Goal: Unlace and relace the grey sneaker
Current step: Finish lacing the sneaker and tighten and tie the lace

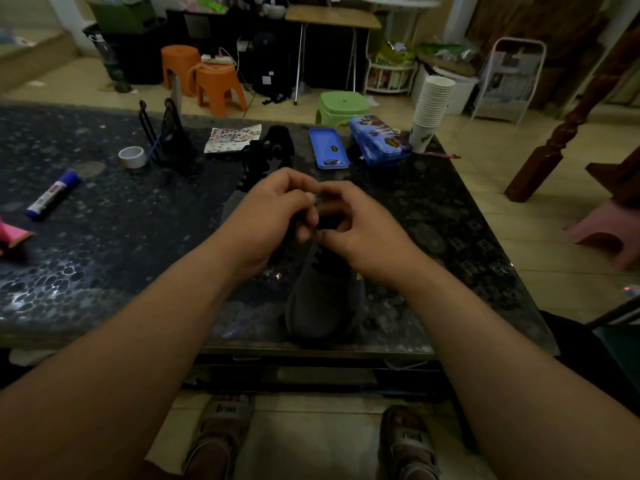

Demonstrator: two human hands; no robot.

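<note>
**Head view: one entry**

- Item: grey sneaker (322, 299). It lies on the dark pebble-patterned table (104, 237), near the front edge, toe towards the person. The heel end is hidden under the hands.
- Lace (320, 259): dark, with crossings showing over the lower eyelets just below the hands. The upper rows are covered.
- Step in hand (judged): work at the upper eyelets. The dim, blurred frame does not settle whether this is unthreading or rethreading.
- Next move (judged): a fine pinch on the lace end to draw it through one eyelet, the other hand steadying the upper so the shoe does not slide.
- Left hand (273, 216): fingers curled, thumb and forefinger drawn in at the lacing. It appears to pinch the lace, though the hold itself is too dark to see plainly.
- Right hand (360, 233): likewise curled, its fingertips meeting the left's above the tongue, apparently on the same lace.
- Also on the table: glue stick (52, 195), tape roll (131, 156), blue pencil case (379, 140) and a stack of paper cups (433, 105), all well apart from the sneaker.
</note>
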